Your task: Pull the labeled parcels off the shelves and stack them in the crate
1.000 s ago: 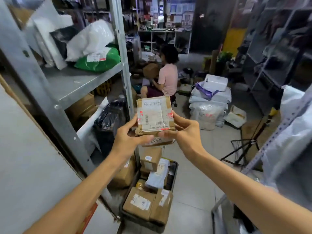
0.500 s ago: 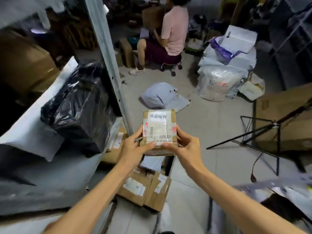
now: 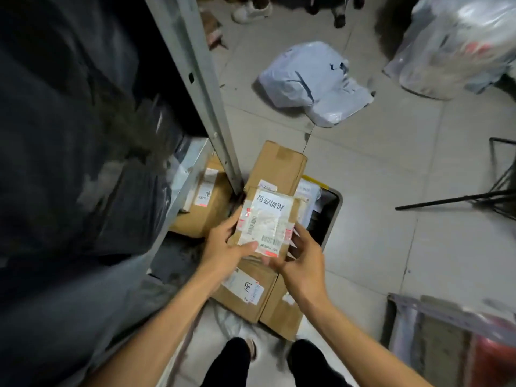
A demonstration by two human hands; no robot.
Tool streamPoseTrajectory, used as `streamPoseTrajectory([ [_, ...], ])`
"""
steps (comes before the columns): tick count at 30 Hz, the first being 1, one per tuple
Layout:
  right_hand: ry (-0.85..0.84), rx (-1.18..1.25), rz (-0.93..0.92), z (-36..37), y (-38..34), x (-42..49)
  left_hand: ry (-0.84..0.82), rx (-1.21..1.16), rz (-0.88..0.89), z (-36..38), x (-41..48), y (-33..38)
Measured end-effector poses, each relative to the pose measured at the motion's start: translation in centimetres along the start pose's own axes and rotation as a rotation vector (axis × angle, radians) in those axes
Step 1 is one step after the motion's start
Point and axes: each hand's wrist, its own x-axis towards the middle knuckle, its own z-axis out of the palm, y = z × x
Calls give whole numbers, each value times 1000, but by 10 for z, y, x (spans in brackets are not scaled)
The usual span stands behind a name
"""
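We grip the labeled cardboard parcel (image 3: pixel 265 222) with left hand (image 3: pixel 223 250) and right hand (image 3: pixel 300 258), seemingly above the crate (image 3: pixel 332 208).

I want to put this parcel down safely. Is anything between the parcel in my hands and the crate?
Nothing visible blocks it. The parcel, held by the left hand and right hand, is directly over the crate; only boxes already stacked there lie beneath.
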Motion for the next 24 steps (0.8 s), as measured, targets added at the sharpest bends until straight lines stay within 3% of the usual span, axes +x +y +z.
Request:
streamPoseTrajectory([
  [19, -37, -104, 83, 97, 164, 140, 68, 120, -127, -21, 148, -154],
  [24, -15, -71, 119, 101, 186, 164, -7, 146, -125, -13, 178, -173],
])
